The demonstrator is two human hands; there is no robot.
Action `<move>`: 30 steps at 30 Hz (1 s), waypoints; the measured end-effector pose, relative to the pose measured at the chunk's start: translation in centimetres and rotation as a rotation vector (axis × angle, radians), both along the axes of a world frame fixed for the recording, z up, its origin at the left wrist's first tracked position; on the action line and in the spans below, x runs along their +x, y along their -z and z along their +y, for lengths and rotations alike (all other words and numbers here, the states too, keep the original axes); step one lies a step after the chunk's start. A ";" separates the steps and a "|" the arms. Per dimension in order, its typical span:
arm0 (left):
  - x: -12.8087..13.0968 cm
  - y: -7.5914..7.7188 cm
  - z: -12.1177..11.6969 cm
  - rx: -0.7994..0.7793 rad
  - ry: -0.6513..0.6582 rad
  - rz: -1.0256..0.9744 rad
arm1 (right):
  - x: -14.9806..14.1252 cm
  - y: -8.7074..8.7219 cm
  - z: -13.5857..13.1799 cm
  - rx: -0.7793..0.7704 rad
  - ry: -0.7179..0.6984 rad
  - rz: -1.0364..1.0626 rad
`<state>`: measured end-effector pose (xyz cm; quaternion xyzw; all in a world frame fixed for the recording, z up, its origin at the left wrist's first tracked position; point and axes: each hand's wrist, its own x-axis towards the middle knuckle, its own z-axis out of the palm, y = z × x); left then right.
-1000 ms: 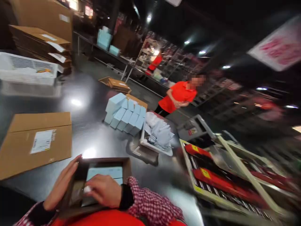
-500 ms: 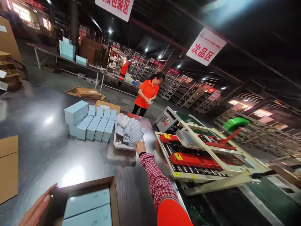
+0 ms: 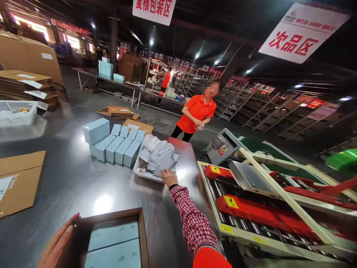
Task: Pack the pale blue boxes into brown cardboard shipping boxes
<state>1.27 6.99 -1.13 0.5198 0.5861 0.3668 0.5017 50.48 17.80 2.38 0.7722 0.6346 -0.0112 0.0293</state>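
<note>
My right hand [image 3: 169, 177] reaches out over the near edge of a white tray [image 3: 145, 175] and its fingers are on one of the grey-white pouches [image 3: 161, 158] heaped inside. My left hand [image 3: 57, 245] lies flat against the left wall of an open cardboard box [image 3: 141, 230] at the bottom of the view. Two pale blue boxes [image 3: 113, 245] lie inside that carton. A group of several pale blue boxes [image 3: 114, 143] stands on the dark table left of the tray.
A flattened carton [image 3: 16, 182] lies at the left, a white basket [image 3: 16, 111] further back. A roller conveyor with red parts [image 3: 251, 204] stands to the right. A person in an orange shirt [image 3: 196, 115] stands beyond the table; another works far back.
My right hand left the open carton and stretched out to the white tray, where it now touches the pouches. The view swung upward and steadied. My left hand stayed on the carton's side.
</note>
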 end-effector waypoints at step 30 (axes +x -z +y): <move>6.2 -7.0 0.5 0.000 0.893 0.552 | -14.8 -7.5 -18.4 0.009 -0.145 0.816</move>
